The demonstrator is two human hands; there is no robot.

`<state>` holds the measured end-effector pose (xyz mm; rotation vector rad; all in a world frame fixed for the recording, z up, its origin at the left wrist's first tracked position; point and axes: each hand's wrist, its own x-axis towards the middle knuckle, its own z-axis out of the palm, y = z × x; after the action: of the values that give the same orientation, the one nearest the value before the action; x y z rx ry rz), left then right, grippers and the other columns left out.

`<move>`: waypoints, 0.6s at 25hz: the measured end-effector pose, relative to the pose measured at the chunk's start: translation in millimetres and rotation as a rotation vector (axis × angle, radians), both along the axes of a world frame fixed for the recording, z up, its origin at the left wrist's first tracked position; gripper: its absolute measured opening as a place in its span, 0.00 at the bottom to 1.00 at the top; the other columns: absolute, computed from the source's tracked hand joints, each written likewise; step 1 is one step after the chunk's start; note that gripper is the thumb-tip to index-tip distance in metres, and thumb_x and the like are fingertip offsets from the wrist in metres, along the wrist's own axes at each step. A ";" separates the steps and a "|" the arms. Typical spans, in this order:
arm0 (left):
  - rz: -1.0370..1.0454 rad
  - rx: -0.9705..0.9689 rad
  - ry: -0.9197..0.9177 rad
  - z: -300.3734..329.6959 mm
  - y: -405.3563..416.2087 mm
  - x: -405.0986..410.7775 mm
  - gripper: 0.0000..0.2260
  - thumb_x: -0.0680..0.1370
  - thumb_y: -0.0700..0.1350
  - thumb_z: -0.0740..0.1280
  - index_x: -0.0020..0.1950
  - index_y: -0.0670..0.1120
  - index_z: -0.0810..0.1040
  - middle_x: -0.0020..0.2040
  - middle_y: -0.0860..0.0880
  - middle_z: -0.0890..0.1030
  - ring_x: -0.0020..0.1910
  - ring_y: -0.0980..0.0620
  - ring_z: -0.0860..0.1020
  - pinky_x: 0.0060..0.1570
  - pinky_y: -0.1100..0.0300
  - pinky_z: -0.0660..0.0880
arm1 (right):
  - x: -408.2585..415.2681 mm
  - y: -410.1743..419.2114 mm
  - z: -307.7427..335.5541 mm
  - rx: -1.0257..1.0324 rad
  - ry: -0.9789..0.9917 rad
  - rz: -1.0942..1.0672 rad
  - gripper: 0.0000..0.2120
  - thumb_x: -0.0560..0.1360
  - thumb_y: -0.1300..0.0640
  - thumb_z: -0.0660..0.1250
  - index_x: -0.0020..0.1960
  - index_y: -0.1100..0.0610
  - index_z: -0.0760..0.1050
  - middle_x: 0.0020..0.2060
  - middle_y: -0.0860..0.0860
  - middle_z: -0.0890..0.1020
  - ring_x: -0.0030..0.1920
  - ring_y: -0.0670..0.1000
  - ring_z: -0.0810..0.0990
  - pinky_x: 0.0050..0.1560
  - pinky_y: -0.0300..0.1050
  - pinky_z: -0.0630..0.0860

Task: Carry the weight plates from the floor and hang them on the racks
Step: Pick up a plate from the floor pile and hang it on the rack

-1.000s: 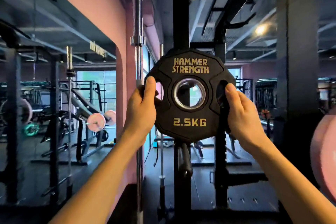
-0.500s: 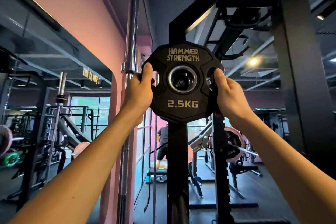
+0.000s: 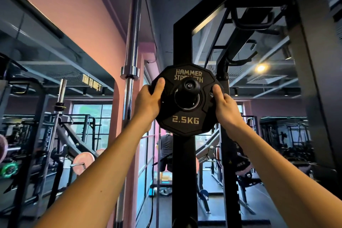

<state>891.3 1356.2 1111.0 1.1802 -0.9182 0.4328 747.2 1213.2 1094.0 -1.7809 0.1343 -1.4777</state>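
A black 2.5 kg weight plate (image 3: 185,122) with gold lettering is held up against the black rack upright (image 3: 183,42). The rack's storage peg (image 3: 191,86) pokes through the plate's centre hole, its round end cap showing in front of the plate. My left hand (image 3: 148,102) grips the plate's left edge, thumb on the face. My right hand (image 3: 224,106) grips the right edge the same way. Both arms are stretched up and forward.
A chrome barbell (image 3: 130,61) stands upright just left of the plate, close to my left hand. A pink wall (image 3: 92,24) and mirror are to the left. A second black upright (image 3: 312,61) stands at the right. A person (image 3: 165,150) stands far behind the rack.
The plate has gone up and forward onto the peg, which now sticks out through the centre hole. Both hands kept their grip. My view tilted further upward.
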 end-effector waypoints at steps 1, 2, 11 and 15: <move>-0.012 -0.013 -0.009 -1.2 -5.0 5.2 0.24 0.78 0.64 0.62 0.56 0.43 0.77 0.52 0.46 0.83 0.52 0.46 0.81 0.51 0.51 0.78 | 5.7 -3.1 0.6 0.008 0.004 0.012 0.32 0.80 0.36 0.54 0.55 0.66 0.75 0.53 0.63 0.82 0.56 0.63 0.80 0.61 0.63 0.75; -0.039 -0.012 -0.021 -3.3 -10.0 11.5 0.23 0.79 0.62 0.62 0.56 0.42 0.78 0.52 0.45 0.83 0.52 0.45 0.81 0.52 0.50 0.78 | 11.2 -6.8 0.7 0.015 0.009 0.017 0.32 0.80 0.36 0.54 0.55 0.67 0.75 0.53 0.64 0.82 0.55 0.63 0.80 0.61 0.63 0.74; -0.138 -0.036 -0.026 -8.9 -44.8 51.4 0.22 0.80 0.58 0.65 0.50 0.38 0.79 0.43 0.45 0.82 0.42 0.48 0.79 0.43 0.54 0.75 | 42.7 -45.4 0.2 -0.041 -0.008 0.001 0.29 0.81 0.39 0.54 0.46 0.65 0.74 0.39 0.62 0.78 0.40 0.56 0.76 0.48 0.52 0.75; -0.104 0.026 -0.079 -5.9 -44.3 53.4 0.23 0.81 0.59 0.62 0.53 0.38 0.78 0.45 0.44 0.81 0.45 0.49 0.78 0.44 0.56 0.73 | 46.6 -51.2 0.6 -0.056 -0.001 -0.035 0.25 0.81 0.38 0.53 0.42 0.59 0.69 0.34 0.51 0.71 0.35 0.49 0.70 0.38 0.45 0.67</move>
<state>944.7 1312.0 1105.1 1.1393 -1.0511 0.3865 793.8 1161.9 1094.6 -1.8311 0.1253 -1.5212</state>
